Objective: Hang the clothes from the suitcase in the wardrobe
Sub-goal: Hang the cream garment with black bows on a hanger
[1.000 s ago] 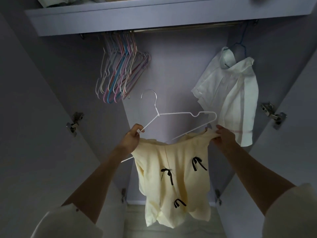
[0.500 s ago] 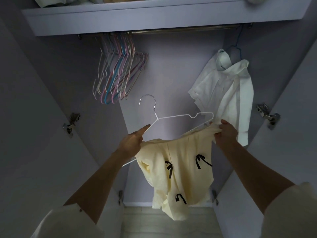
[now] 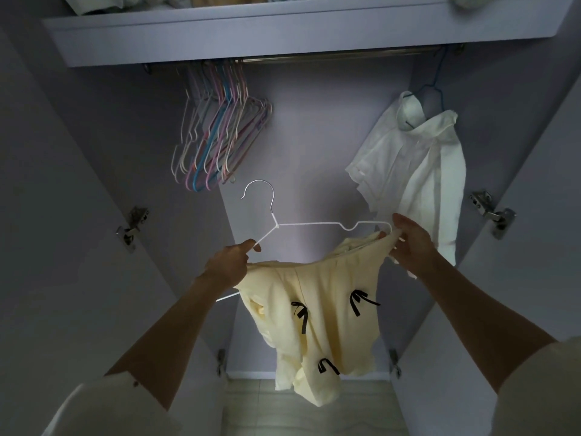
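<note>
While a bunch of thin pastel wire hangers dangles from the metal rail at the left, the left hand pinches the sloping arm of a slim white wire hanger and the top edge of a soft cream top dotted with small black bows. Across the garment, the right hand grips its other shoulder at the hanger's rounded end. Behind it, a crumpled white shirt hangs inside the wardrobe.

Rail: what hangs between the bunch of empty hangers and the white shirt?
Nothing: in the head view that stretch of rail is bare between hangers and shirt.
</note>
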